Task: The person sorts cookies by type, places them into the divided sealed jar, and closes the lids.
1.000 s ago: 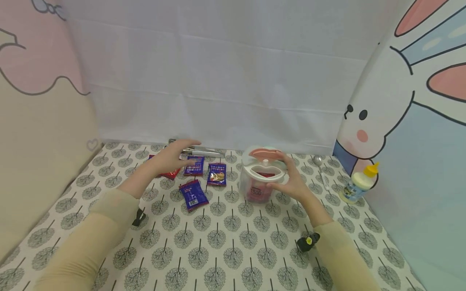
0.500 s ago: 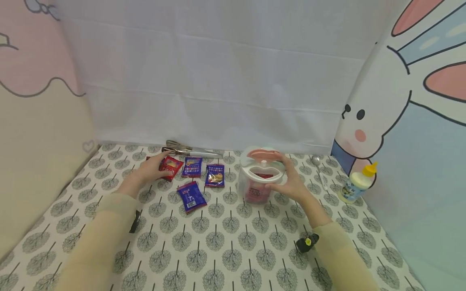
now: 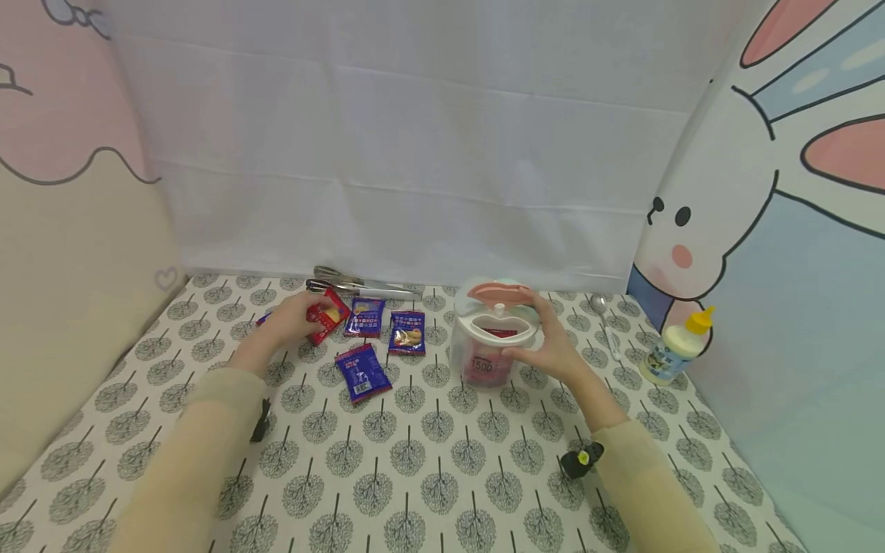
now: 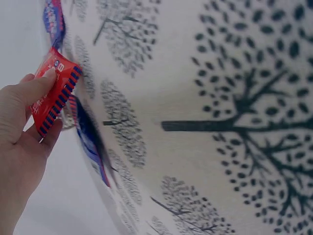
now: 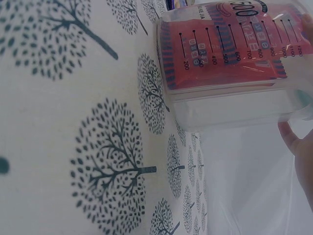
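My left hand [image 3: 286, 319] pinches a red snack packet [image 4: 56, 88] between thumb and fingers; in the left wrist view the packet is tilted up with a striped edge. Part of a blue packet [image 3: 263, 318] peeks out left of that hand, mostly hidden. Three blue snack packets, a far one [image 3: 364, 315], a right one [image 3: 407, 338] and a near one [image 3: 362, 374], lie to its right. My right hand [image 3: 556, 349] grips a clear plastic storage canister [image 3: 462, 361] at its top, thumb by the white rim. Its pink-and-white flip lid [image 3: 499, 293] stands raised, and a red packet [image 5: 225, 54] lies inside.
At the back lie a whisk [image 3: 332, 274] and metal tongs [image 3: 387, 292]. Right of the canister are a spoon [image 3: 606, 329] and a yellow-capped squeeze bottle [image 3: 667, 357]. A tree-print cloth [image 3: 408, 461] covers the table; hanging fabric [image 3: 415, 153] borders its back and sides.
My left hand has moved left from above the packets, come down at the red packet and taken hold of it, tilting it up. The right hand keeps its grip on the canister.
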Motion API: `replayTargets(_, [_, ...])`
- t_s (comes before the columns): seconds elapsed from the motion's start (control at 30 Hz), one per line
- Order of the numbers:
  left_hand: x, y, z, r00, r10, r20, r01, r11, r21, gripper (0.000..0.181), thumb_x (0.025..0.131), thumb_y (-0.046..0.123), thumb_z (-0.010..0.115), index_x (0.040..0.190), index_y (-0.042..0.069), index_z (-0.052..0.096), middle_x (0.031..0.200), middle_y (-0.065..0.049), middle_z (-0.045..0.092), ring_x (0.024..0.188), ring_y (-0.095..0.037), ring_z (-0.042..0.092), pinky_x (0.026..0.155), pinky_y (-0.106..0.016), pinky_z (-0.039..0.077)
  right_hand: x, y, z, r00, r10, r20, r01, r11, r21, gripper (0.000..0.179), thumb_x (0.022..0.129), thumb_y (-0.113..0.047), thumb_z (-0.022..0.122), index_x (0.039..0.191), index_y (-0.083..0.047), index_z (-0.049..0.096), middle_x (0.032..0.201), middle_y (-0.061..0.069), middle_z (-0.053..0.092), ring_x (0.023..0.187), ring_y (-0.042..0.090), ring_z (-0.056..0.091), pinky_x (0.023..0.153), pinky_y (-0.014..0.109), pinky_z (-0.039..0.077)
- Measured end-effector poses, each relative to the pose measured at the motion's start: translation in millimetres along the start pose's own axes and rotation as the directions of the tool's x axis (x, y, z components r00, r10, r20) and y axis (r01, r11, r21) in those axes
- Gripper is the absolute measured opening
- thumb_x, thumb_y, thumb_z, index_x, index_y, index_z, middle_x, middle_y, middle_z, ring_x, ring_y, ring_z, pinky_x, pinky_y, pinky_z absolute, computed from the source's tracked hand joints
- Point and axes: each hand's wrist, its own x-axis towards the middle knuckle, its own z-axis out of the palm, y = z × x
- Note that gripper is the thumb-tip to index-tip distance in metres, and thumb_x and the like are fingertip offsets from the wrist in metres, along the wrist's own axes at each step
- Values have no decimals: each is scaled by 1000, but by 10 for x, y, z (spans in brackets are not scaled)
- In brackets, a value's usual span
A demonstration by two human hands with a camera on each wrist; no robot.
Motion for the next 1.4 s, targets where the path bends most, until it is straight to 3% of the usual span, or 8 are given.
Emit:
replayTargets(0.17, [-11,126,-89,999,23,-44,-26,998,-59,45,84,3,67,126,15,57,135,-20,46,116,-40,48,90,-52,49,10,11,3,1000,-19,2,19,999,43,101,67,-8,84,148,-19,25,146,12,33,131,38,35,106,62,27])
replayTargets(0.4, [-87,480,-256,983,135,-128,-147,985,-90,47,82,4,70,126,15,57,137,-13,48,125,-39,44,100,-56,41,25,53,14,998,-68,-6,68,994,80,100,66,-5,84,147,-18,27,145,10,35,129,34,38,106,59,31])
replayTargets(0.5, [-113,669,-316,971,162,-177,-182,978,-104,48,82,7,72,126,16,57,135,-11,51,118,-35,50,95,-51,47,13,43,13,998,-64,-6,64,996,57,100,66,-4,83,147,-15,26,144,14,34,130,38,36,106,62,28])
replayTargets(0.7, [-185,1075,-426,952,200,-230,-230,967,-112,51,85,16,71,131,27,54,129,-9,57,98,-27,62,72,-37,57,-5,1,10,999,-41,-9,41,999,12,100,67,-6,83,148,-14,24,147,15,31,132,42,32,105,66,25])
replayTargets(0.8, [-232,1291,-473,937,249,-245,-284,951,-120,53,86,14,70,134,26,51,131,-9,54,103,-28,61,75,-38,57,2,-2,9,998,-56,-12,56,998,19,100,67,-6,83,148,-13,24,147,15,31,132,41,33,106,64,25])
replayTargets(0.93, [-270,1562,-493,901,337,-274,-384,913,-138,53,85,10,70,133,20,51,130,-6,54,109,-25,57,83,-39,55,10,11,10,998,-60,-11,61,998,32,100,67,-5,83,148,-13,24,146,15,33,131,40,35,106,63,28])
replayTargets(1.23, [-186,2046,-316,774,511,-373,-599,782,-173,49,80,10,76,125,14,57,118,-2,58,102,-16,56,82,-32,54,-2,46,-11,998,-66,-10,66,998,21,99,67,-3,82,147,-10,24,145,19,32,131,41,33,106,64,26])
replayTargets(1.4, [-74,2280,-127,733,564,-381,-663,718,-213,49,79,12,77,124,13,58,118,-2,59,100,-14,55,82,-31,53,-2,67,-17,997,-78,-16,78,997,25,97,68,-1,80,146,-9,24,145,21,31,132,42,31,107,66,23])
